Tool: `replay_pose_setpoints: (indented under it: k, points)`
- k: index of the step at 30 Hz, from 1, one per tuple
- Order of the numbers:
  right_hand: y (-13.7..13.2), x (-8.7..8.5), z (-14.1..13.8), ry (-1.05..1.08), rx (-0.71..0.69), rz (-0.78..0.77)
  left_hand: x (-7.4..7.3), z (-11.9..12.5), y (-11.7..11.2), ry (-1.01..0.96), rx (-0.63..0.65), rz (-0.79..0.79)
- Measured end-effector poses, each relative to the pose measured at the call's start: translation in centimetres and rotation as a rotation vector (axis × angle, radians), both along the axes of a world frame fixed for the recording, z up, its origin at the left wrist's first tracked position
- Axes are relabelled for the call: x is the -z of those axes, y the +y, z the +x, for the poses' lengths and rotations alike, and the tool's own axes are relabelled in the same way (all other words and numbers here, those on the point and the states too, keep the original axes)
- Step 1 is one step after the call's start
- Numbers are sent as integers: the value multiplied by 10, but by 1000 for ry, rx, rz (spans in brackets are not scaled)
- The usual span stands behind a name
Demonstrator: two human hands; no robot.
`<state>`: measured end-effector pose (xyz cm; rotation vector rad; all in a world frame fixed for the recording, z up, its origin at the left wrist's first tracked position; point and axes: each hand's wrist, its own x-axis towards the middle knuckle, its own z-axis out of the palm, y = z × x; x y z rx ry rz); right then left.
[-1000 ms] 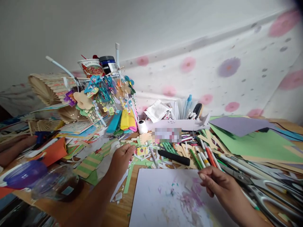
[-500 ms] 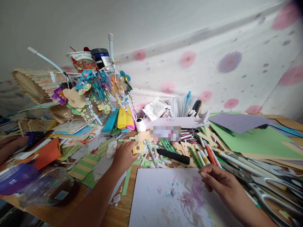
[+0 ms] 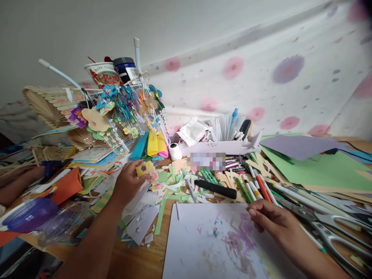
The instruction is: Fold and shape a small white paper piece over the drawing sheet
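Note:
My left hand (image 3: 128,184) is lifted a little above the paper scraps and pinches a small yellow paper piece (image 3: 144,169) with a pink spot on it. My right hand (image 3: 271,223) rests with curled fingers on the right edge of a white sheet (image 3: 209,248) smeared with purple and green marks. Whether the right hand holds anything is hidden by its fingers. Green and tan paper strips (image 3: 171,188) lie between the two hands.
Markers (image 3: 255,188) and a black pen (image 3: 216,189) lie behind the sheet, scissors (image 3: 328,232) at the right. A white box (image 3: 221,147) of supplies, paper fans (image 3: 43,104) and hanging paper ornaments (image 3: 124,112) stand at the back. Another person's arm (image 3: 14,184) lies at far left beside a purple lid (image 3: 29,213).
My left hand picked the yellow paper piece out of the scraps and drew it up and to the left. My right hand stayed on the sheet's edge.

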<state>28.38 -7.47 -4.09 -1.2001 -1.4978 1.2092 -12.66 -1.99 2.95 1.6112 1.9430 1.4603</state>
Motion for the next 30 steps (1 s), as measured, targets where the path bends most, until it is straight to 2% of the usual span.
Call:
replay_pose_setpoints:
  k: [6,11,15,20,24,27,30]
  points:
    - [-1,6,2,-15,-34,12,5,7,-10,-349,166,-143]
    - [-1,3,1,-51,-39,24,7,20,-16,-629,246,-170]
    - [-2,0,1,-54,-36,38,9,27,-17,-778,294,-180]
    - [-2,4,2,-49,-60,39,6,41,-26,-919,380,-189]
    - [-2,4,0,-31,-72,34,5,71,-35,-1014,507,-233]
    - [-7,-3,-4,31,-62,49,9,107,-40,-1061,631,-314]
    - [-15,-11,-10,205,-153,19,14,147,-46,-1077,785,-404]
